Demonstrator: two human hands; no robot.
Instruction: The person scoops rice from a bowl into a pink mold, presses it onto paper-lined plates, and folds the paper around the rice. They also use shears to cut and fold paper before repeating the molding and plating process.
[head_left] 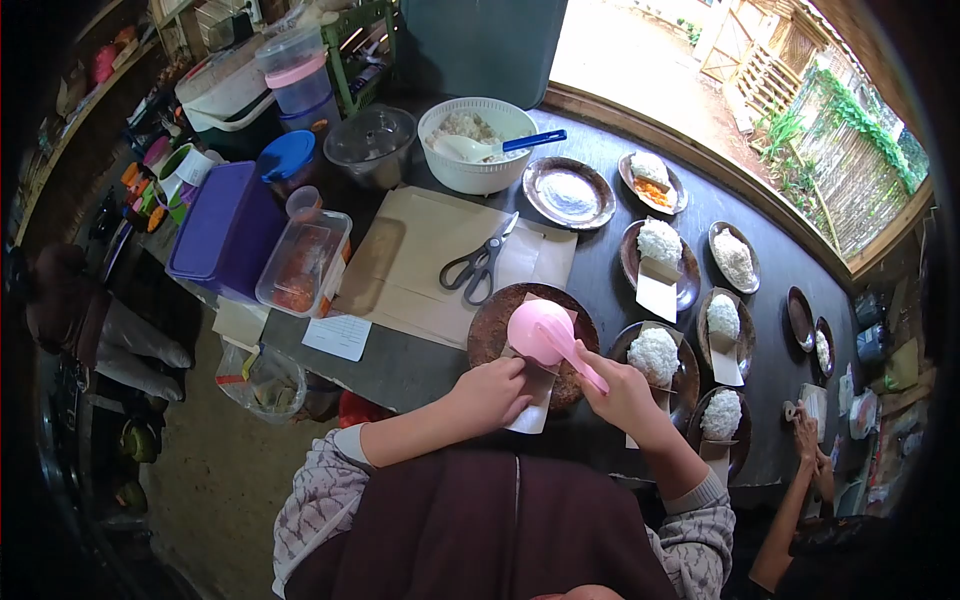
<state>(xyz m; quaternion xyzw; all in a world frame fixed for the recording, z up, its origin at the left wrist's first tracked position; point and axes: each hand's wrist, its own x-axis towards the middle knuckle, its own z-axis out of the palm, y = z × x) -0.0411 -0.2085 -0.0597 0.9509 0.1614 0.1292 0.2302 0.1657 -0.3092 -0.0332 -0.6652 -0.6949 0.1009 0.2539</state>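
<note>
My right hand (622,392) grips the handle of a pink scoop (538,330), whose rounded cup is over a brown plate (490,318). On the near side of that plate, my left hand (492,393) is closed at the edge of a paper piece (532,405). What lies under the scoop is hidden. Just to the right, a mound of white rice (653,356) rests on another brown plate. Black-handled scissors (480,268) lie on brown paper (415,262) behind the plate.
A white bowl of rice (470,180) holds a blue-handled spoon (535,140) at the back. Several plated rice mounds stand at the right. At the left are a purple box (228,230) and a clear container (303,262). Another person's hands (808,440) are at far right.
</note>
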